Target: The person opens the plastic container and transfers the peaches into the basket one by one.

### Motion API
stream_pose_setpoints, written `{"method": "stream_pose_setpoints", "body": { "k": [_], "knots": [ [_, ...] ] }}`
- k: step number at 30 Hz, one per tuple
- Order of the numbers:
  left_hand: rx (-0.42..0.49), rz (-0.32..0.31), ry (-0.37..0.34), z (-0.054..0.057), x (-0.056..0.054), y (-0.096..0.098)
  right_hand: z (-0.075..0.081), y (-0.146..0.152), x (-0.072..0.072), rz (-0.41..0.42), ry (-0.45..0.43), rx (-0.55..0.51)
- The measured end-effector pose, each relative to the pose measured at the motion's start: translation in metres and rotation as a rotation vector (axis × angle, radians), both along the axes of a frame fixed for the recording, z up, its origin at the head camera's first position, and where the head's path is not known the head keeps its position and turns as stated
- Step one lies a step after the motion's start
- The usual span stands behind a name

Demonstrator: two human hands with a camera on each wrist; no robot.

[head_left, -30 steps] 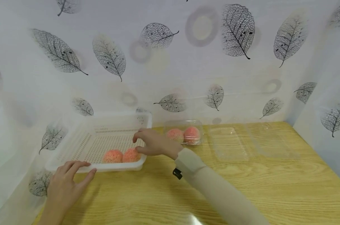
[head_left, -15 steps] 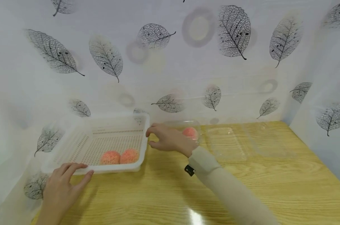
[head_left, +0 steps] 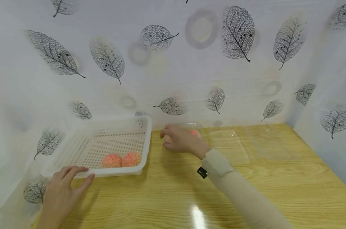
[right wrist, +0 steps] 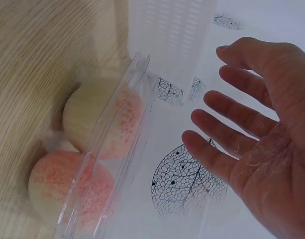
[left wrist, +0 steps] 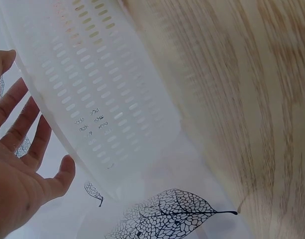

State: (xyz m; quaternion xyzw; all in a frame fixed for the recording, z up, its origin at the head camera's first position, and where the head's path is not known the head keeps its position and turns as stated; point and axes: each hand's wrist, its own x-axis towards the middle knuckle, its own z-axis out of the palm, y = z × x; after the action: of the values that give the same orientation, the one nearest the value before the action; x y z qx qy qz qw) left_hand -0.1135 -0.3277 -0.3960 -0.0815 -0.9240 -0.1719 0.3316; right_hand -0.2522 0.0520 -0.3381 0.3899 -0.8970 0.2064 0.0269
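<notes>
My left hand (head_left: 61, 192) rests its fingertips at the near rim of a white plastic basket (head_left: 117, 172), its fingers relaxed. Inside, toward the near right corner, sit two pink-and-yellow peaches, a left peach (head_left: 112, 161) and a right peach (head_left: 131, 159). My right hand (head_left: 180, 139) is over a clear plastic box (right wrist: 100, 137), holding nothing, with its fingers loosely bent and spread. Two more peaches, a paler peach (right wrist: 92, 117) and a pinker peach (right wrist: 67, 186), lie side by side in that box. The head view shows them partly hidden behind the hand.
To the right of the box stand a clear plastic tray (head_left: 230, 146) and another transparent tray (head_left: 271, 143), faint against the wood-grain table (head_left: 167, 194). A white leaf-print curtain (head_left: 190, 70) hangs behind and along both sides.
My right hand has moved right, from the basket's right edge to over the clear box with the peaches. My left hand has stayed at the basket rim.
</notes>
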Motion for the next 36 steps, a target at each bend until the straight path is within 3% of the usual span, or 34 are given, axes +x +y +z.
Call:
{"method": "stream_pose_setpoints", "body": {
  "k": [8, 14, 25, 36],
  "knots": [
    [-0.019, -0.012, 0.029, -0.002, 0.000, -0.001, -0.004, 0.015, -0.003, -0.019, 0.027, 0.022],
    [-0.004, 0.003, 0.005, 0.000, 0.001, 0.000, -0.005, 0.026, -0.005, -0.077, -0.024, 0.053],
    [-0.015, -0.014, 0.015, 0.000, 0.000, 0.000, -0.010, 0.050, -0.010, -0.108, -0.077, 0.058],
    [0.000, 0.015, -0.022, 0.001, 0.001, 0.000, -0.018, 0.069, -0.014, -0.109, -0.009, 0.104]
  ]
}}
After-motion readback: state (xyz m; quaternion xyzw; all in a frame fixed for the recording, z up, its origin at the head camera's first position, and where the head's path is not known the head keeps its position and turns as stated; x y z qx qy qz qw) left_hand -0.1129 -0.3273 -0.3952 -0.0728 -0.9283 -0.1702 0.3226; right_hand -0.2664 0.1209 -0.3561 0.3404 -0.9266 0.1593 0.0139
